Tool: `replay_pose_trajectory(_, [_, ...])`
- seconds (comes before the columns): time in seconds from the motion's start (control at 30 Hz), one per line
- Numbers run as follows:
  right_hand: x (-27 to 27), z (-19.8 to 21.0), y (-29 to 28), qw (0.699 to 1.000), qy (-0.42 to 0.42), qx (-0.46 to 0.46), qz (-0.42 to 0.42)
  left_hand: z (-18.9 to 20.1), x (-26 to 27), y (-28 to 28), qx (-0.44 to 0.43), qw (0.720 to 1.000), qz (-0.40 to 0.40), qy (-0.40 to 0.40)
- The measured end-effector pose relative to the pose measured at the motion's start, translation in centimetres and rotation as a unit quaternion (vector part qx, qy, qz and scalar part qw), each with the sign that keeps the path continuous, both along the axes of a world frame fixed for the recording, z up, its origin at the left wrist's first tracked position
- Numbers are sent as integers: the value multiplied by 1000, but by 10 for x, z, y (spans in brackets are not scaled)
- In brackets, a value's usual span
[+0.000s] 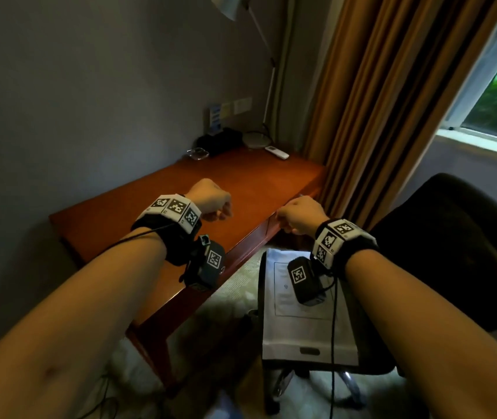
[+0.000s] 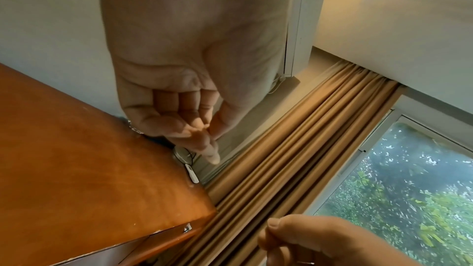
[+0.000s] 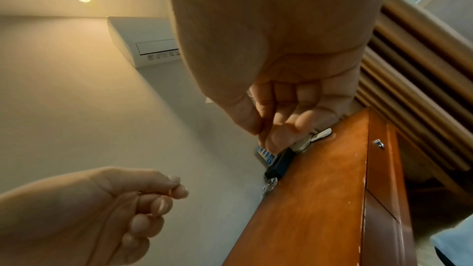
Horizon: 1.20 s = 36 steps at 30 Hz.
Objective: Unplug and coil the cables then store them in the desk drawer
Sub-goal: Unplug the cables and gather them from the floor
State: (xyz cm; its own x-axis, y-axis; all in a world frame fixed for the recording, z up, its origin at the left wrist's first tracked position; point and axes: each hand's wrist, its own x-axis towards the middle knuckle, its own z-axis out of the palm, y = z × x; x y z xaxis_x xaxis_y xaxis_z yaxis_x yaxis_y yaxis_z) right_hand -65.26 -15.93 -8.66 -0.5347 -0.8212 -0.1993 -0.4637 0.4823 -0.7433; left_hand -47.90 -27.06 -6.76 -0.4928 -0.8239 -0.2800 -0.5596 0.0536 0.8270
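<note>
**Both hands up over the desk, no cables in sight yet**

Left hand [image 1: 210,204] hovers over the wooden desk [image 1: 156,207], fingers curled, thumb on the forefinger, nothing in it as far as I can tell. Right hand [image 1: 297,214] hangs by the desk's front edge with the same loose curl, also empty, probably because the drawer [image 3: 379,155] with its little knob [image 3: 378,143] is right there, shut. Can't spot any cable; maybe near the black box [image 1: 220,140] and lamp base [image 1: 256,139] at the back.
</note>
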Motion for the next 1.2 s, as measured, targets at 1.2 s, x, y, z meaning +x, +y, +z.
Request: replay_pose_trajectory(1.2, [-24,-100,-591,947,-24,114,298,-103,-36,-463,119,944,309,8])
